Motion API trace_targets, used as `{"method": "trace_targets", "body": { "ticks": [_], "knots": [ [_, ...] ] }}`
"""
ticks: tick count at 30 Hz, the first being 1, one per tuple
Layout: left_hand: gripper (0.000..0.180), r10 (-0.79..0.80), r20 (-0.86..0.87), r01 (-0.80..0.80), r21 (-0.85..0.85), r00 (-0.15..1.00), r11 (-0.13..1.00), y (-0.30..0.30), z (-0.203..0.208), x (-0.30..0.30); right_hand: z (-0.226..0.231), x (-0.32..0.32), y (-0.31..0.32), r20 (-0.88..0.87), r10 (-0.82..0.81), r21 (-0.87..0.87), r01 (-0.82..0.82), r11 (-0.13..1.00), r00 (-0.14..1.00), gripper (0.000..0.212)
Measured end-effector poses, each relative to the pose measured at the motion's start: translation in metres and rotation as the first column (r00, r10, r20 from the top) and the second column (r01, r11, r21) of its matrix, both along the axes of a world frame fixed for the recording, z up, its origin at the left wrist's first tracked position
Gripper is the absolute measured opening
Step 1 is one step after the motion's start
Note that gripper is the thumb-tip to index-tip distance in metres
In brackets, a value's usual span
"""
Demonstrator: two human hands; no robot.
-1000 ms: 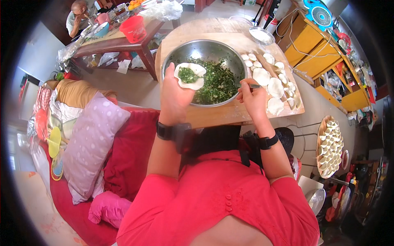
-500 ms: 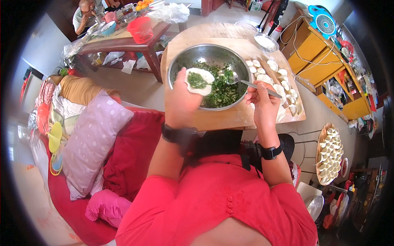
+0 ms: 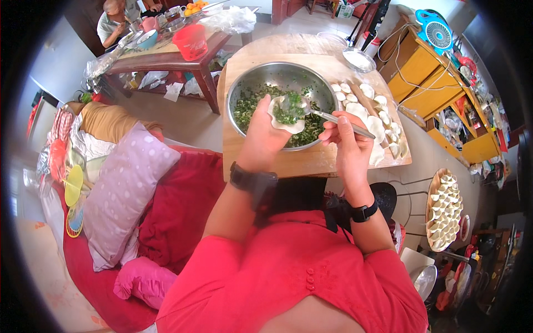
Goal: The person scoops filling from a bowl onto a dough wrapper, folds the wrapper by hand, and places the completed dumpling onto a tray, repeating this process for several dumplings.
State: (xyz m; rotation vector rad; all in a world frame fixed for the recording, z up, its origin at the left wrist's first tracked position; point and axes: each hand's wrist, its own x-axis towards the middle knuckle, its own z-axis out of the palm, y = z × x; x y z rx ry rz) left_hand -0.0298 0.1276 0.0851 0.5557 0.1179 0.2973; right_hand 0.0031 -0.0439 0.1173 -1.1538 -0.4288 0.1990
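My left hand (image 3: 263, 136) holds a round dumpling wrapper (image 3: 292, 128) above the metal bowl (image 3: 237, 89). Chopped green filling (image 3: 288, 109) is heaped on the wrapper. In my right hand (image 3: 348, 140) is a metal spoon (image 3: 333, 117), its handle pinched by the fingers and its bowl end pressed at the filling on the wrapper. More green filling lies in the metal bowl below. Right of the bowl, on the wooden board (image 3: 311, 158), are flat wrappers (image 3: 375, 129), dough pieces (image 3: 395, 127) and a rolling pin (image 3: 361, 99).
A tray of several shaped dumplings (image 3: 444, 208) stands low at the right. A dish of white powder (image 3: 358, 59) sits at the table's far right corner. To the left is a bed with a dotted pillow (image 3: 125, 194). A person (image 3: 114, 25) sits at a far table.
The spoon has gone from the filling in the bowl to the wrapper, which now carries a bigger heap. My left hand has shifted right, toward the spoon.
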Motion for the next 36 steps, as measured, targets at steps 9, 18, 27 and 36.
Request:
{"method": "trace_targets", "body": {
  "ticks": [9, 18, 27, 36],
  "knots": [
    [0.047, 0.096, -0.044, -0.098, -0.045, 0.994, 0.994, 0.011, -0.014, 0.000, -0.002, -0.003, 0.001, 0.036, 0.067, -0.128, -0.062, 0.990, 0.997, 0.018],
    [0.053, -0.046, -0.105, 0.014, -0.282, 0.993, 0.959, 0.013, 0.011, -0.005, 0.002, -0.003, -0.006, 0.740, 0.238, -0.412, 0.144, 0.900, 0.629, 0.019],
    [0.046, -0.068, -0.038, 0.052, -0.318, 0.997, 0.947, 0.020, -0.011, -0.004, 0.011, -0.007, -0.007, 0.864, 0.320, -0.441, 0.277, 0.854, 0.388, 0.029],
    [0.065, 0.463, 0.046, -0.251, 0.885, 0.885, 0.391, 0.004, 0.017, -0.025, 0.003, 0.000, -0.010, 0.642, -0.022, -0.258, 0.242, 0.935, 0.767, 0.016]
  ]
}}
